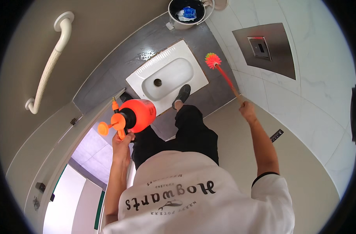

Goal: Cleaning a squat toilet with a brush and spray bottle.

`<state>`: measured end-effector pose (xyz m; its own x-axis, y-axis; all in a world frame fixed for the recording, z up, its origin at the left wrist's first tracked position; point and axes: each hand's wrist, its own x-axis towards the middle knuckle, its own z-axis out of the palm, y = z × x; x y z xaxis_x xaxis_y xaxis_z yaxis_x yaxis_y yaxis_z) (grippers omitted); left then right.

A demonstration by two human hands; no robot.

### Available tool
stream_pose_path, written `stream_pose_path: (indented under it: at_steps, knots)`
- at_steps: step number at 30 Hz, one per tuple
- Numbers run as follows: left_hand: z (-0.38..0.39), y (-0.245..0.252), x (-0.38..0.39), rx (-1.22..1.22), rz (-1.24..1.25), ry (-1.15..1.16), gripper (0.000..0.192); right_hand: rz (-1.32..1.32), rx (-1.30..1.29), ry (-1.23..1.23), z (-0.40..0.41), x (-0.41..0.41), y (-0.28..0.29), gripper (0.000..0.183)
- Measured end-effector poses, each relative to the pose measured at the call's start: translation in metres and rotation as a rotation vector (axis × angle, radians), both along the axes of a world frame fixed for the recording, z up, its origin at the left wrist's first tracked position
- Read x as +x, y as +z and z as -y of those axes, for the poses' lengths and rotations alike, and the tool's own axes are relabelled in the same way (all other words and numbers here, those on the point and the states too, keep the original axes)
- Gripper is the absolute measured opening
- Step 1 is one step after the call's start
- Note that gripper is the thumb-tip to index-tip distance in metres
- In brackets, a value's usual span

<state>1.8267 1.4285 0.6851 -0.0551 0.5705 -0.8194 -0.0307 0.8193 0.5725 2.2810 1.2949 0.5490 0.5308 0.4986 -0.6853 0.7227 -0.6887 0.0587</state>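
My left hand (123,140) grips the handle of an orange-red pump pressure sprayer (141,115), tilted so that its pump knob and brass-coloured nozzle face left. In my right hand (248,111) is the wooden-looking end of a long-handled toilet brush (226,77). Its pink and yellow-green bristle head is held up, near the right end of a white ceramic squat toilet (169,70) as seen from above. The toilet's drain hole lies toward the left of its basin. One of my shoes (182,94) rests at the toilet's near edge.
A waste bin (185,25) with a black liner and some litter stands in the far corner. A white grab bar (50,64) juts from the left wall. On the right wall is a metal flush panel (264,51). Wet patches (147,55) shine on the grey floor. The stall door stands ajar at left.
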Motion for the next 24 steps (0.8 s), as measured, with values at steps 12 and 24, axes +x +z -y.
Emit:
stream_pose_path:
  at_steps: [12,24]
  knots:
    - [0.029,0.019,-0.008,0.166,-0.020,0.100,0.007,-0.418,0.084,-0.791,0.052,-0.043,0.048,0.015]
    - [0.047,0.045,-0.007,0.229,-0.068,0.169,0.006,-0.520,0.263,-0.774,0.032,-0.033,0.042,0.009]
